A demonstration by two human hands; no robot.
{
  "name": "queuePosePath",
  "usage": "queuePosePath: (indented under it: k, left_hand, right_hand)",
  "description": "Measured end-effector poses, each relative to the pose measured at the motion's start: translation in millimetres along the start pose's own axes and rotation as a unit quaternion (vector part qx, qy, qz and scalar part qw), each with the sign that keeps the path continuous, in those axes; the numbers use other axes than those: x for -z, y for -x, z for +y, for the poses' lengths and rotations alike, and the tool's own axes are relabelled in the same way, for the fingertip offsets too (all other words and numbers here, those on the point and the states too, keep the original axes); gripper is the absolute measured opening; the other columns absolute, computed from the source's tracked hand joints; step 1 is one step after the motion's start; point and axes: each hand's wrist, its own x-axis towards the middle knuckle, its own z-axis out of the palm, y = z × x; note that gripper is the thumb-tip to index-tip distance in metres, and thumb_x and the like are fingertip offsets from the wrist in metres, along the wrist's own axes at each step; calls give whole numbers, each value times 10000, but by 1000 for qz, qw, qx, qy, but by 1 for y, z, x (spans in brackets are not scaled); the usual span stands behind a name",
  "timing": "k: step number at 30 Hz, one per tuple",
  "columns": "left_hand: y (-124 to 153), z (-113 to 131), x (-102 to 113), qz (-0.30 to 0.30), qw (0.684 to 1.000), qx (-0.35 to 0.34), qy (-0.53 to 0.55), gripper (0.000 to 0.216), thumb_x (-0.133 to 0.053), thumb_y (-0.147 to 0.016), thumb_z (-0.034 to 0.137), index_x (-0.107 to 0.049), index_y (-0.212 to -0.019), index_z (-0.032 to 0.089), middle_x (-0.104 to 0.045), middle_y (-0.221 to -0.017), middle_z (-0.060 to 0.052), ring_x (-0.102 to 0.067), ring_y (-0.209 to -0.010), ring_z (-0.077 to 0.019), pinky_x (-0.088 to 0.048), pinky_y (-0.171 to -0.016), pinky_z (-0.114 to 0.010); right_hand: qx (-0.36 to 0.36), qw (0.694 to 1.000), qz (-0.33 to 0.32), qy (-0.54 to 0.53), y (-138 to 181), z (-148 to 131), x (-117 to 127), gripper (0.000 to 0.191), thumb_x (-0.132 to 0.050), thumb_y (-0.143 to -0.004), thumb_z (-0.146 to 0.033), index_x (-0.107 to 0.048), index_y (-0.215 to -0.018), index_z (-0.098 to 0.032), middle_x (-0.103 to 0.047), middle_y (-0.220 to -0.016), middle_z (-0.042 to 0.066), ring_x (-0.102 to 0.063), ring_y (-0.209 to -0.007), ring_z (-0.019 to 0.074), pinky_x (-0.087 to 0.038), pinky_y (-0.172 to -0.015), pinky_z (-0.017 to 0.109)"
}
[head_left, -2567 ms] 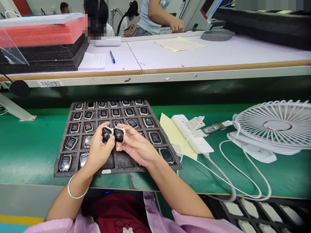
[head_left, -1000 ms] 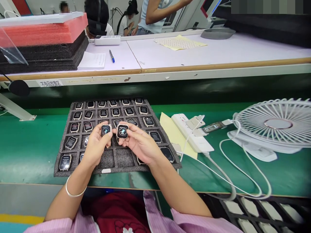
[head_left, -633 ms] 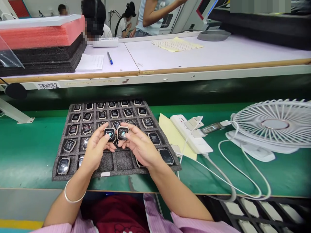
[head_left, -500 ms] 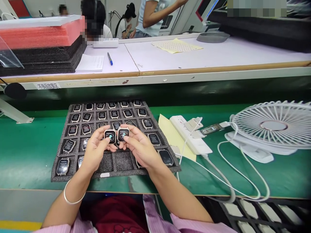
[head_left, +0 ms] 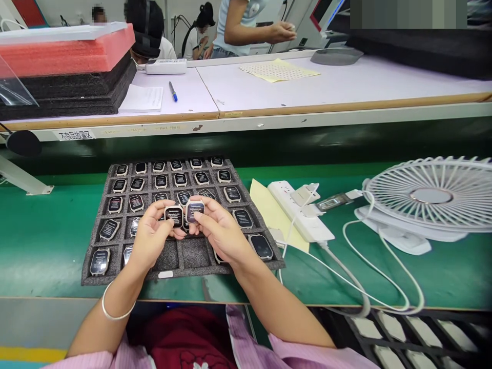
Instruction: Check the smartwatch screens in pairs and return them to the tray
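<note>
a green tabletop (head_left: 46,230) in a workshop, with a raised white tabletop (head_left: 346,82) behind it. landmark: the dark foam tray (head_left: 115,277), which lies flat on the green tabletop directly before the person; its cells carry rows of watch bodies (head_left: 161,181), screens up.

above the middle of the tray, the left hand (head_left: 151,243) holds the left watch body (head_left: 174,216), grip closed on its edges between thumb and fingers, the screen turned up and showing lines of text. just right of it, the right hand (head_left: 221,236) holds the right watch body (head_left: 195,210), grip likewise closed on it, with the thumb lying across the screen's lower edge. the two pieces sit side by side; whether they touch cannot be told. a silver bangle (head_left: 115,310) circles the left wrist, at the tray's near edge.

right of the tray: a yellow sheet (head_left: 265,205), then a white power strip (head_left: 300,212) with plugs and cables, then, well apart, a white fan (head_left: 434,197) lying face up. behind the tray, on the white tabletop: a blue pen (head_left: 172,91) and a stack of black and red foam (head_left: 69,87). further back, a co-worker's hand (head_left: 282,32) is in view.
</note>
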Motion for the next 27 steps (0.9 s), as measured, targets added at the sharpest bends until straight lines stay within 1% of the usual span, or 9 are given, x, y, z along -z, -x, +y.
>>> queuePosePath:
  k: [3,9,14,18,23,25,27]
  left_hand:
    - [-1,0,0,3,1000,3,2,363,-688,-730,233,-558,-1066,184,-687,-938,-5,-692,-533,-109,-601,-552,-245]
    - [-1,0,1,-1,1000,2,0,367,-694,-737,250,-557,-1071,182,-689,-945,-5,-690,-534,-104,-601,-551,-240]
    - [0,0,1,1,1000,0,-8,355,-698,-755,275,-560,-1068,178,-695,-969,-23,-683,-526,-102,-596,-544,-242]
    - [0,-2,1,-8,1000,-12,-9,366,-689,-752,243,-564,-1090,181,-689,-996,-34,-687,-551,-104,-606,-575,-259]
    - [1,-4,1,-16,999,-36,-5,408,-729,-712,195,-566,-1087,192,-666,-1026,-26,-698,-594,-103,-617,-607,-263]
    - [1,-4,2,-16,999,-30,-4,392,-740,-722,216,-569,-1074,192,-671,-1029,-28,-698,-586,-105,-621,-606,-269]
    - [0,-4,3,-17,1000,-17,2,340,-725,-765,282,-577,-1057,188,-678,-996,-25,-697,-562,-114,-624,-584,-280]
  right_hand:
    - [3,1000,-1,6,0,0,0,317,-694,-815,-279,-601,-1115,-232,-616,-830,-23,-576,-606,109,-436,-611,285]
    - [4,1000,-2,11,1,-2,-1,352,-698,-773,-222,-601,-1111,-235,-614,-848,-25,-580,-612,106,-439,-609,282]
    - [3,1000,3,17,2,-2,-2,369,-706,-765,-222,-601,-1118,-233,-619,-839,-22,-577,-612,109,-438,-606,283]
    - [3,1000,4,15,2,-3,-2,398,-711,-747,-208,-599,-1128,-238,-624,-874,-12,-574,-619,108,-443,-600,279]
    - [-1,1000,7,-2,2,-3,-4,465,-748,-675,-138,-599,-1102,-250,-623,-972,-8,-561,-625,89,-465,-598,262]
    - [1,1000,10,0,1,-2,-4,441,-761,-683,-150,-603,-1084,-247,-622,-958,-15,-548,-603,79,-463,-591,256]
    - [-2,1000,15,-2,0,-1,-3,364,-762,-730,-226,-610,-1062,-238,-618,-887,-26,-530,-558,74,-434,-553,250]
